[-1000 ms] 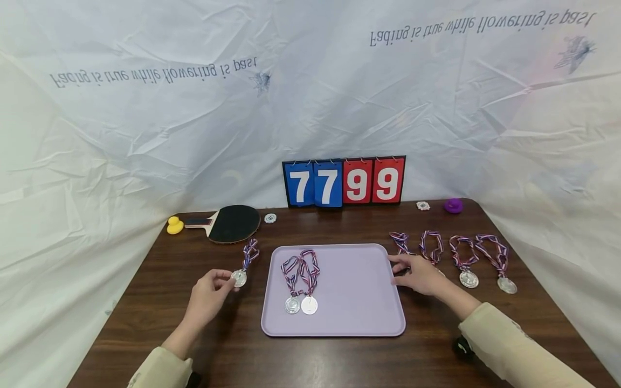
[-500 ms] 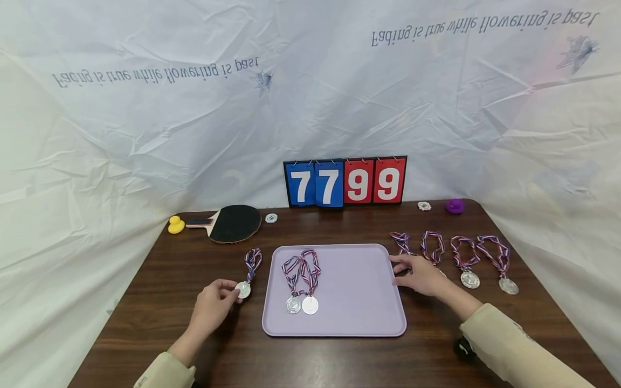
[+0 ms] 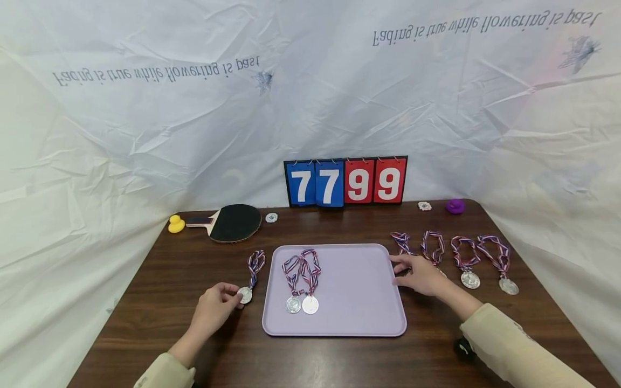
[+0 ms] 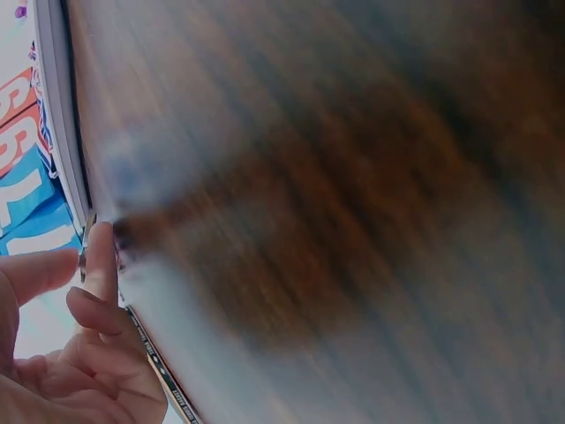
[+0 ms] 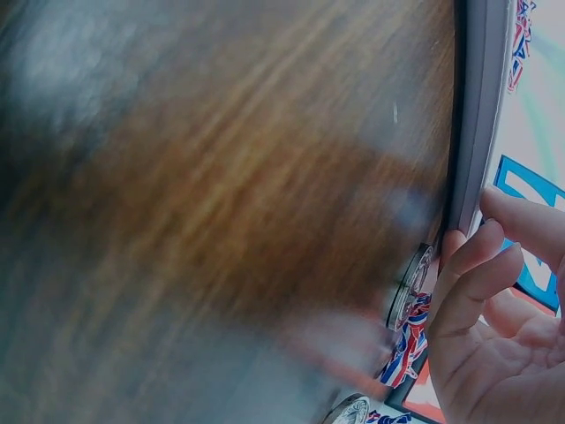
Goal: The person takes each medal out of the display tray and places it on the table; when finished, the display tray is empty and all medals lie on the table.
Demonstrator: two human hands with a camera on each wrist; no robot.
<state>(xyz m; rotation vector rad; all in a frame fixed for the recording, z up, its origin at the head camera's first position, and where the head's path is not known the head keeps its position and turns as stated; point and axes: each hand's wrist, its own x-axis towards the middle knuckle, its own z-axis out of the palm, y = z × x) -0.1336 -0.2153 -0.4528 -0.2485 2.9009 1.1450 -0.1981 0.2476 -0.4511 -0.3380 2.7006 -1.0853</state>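
Note:
My left hand (image 3: 215, 307) is left of the lilac tray (image 3: 356, 323), pinching the rim of a silver medal (image 3: 245, 295) between thumb and fingers. The medal's striped ribbon (image 3: 255, 266) stretches away from the disc toward the back. In the left wrist view, the thumb and a finger of the left hand (image 4: 97, 353) meet at the thin edge of the disc. Two silver medals (image 3: 293, 305) lie side by side on the tray's left half, ribbons toward the back. At the tray's right edge, my right hand (image 3: 419, 276) holds the rim between thumb and fingers.
Several ribboned medals (image 3: 469, 279) lie in a row right of the tray, one partly behind the right hand. Along the back stand a scoreboard (image 3: 344, 182), a table tennis bat (image 3: 236, 223), a yellow duck (image 3: 176, 224), a purple duck (image 3: 455, 206) and two white chips (image 3: 271, 217).
My left hand has brought the medal toward me and slightly right, closer to the tray, and its ribbon has followed. The right hand stays at the tray's edge.

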